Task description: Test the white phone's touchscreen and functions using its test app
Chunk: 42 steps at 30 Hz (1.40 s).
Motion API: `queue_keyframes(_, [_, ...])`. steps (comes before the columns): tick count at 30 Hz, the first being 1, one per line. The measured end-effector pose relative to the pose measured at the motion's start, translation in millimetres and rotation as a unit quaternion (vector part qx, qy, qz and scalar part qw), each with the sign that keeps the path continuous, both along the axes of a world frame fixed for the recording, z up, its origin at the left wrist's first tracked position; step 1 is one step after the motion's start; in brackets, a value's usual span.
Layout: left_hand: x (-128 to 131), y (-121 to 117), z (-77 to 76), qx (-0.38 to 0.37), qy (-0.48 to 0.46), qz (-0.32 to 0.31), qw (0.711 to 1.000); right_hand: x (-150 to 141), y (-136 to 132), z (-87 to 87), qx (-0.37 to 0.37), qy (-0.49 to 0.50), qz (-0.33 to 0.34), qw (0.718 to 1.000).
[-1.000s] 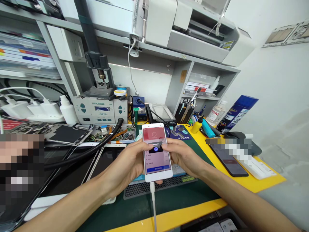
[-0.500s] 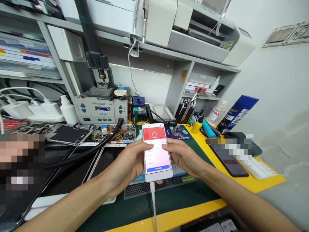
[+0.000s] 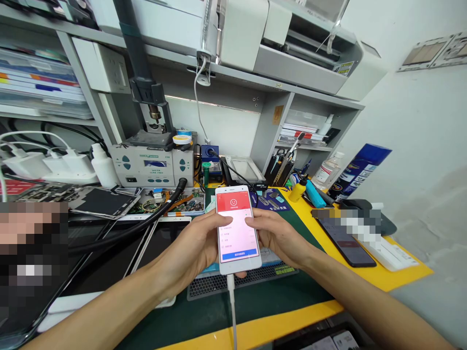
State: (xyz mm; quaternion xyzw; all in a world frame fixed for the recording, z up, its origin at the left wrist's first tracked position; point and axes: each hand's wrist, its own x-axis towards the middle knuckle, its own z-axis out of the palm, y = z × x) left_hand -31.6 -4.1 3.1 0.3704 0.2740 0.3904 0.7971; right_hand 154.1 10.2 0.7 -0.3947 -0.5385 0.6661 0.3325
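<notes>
A white smartphone [image 3: 239, 238] is held upright-tilted in front of me, its lit screen showing a red band with a sad face, a list and a blue button. My left hand [image 3: 204, 236] grips its left edge, thumb over the screen. On the right edge my right hand [image 3: 275, 233] grips it too, its thumb also over the glass. Most of the fingers are hidden behind the phone. A white cable [image 3: 232, 304] is plugged into the phone's bottom end and runs down out of view.
Behind the phone lies a green mat [image 3: 292, 291]. Left are several phones and tablets [image 3: 160, 257], a tray of circuit boards [image 3: 197, 201] and a hot-air station [image 3: 151, 167] with a black hose. To the right lie a dark phone [image 3: 346, 243], bottles and a yellow dropper bottle [image 3: 297, 189].
</notes>
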Motion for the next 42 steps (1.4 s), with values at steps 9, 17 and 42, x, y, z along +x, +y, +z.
queue_keyframes(9, [0.5, -1.2, 1.0, 0.000, 0.002, 0.003, 1.000, 0.0, -0.1, -0.1, 0.001, 0.000, 0.002, 1.000])
queue_keyframes(17, [0.3, -1.0, 1.5, -0.002, 0.001, 0.001, 1.000, -1.1, -0.7, 2.4, -0.003, -0.002, 0.000, 1.000])
queue_keyframes(42, [1.1, -1.0, 2.3, -0.006, 0.009, 0.005, 1.000, -0.5, -0.6, 0.7, -0.003, 0.002, 0.003, 1.000])
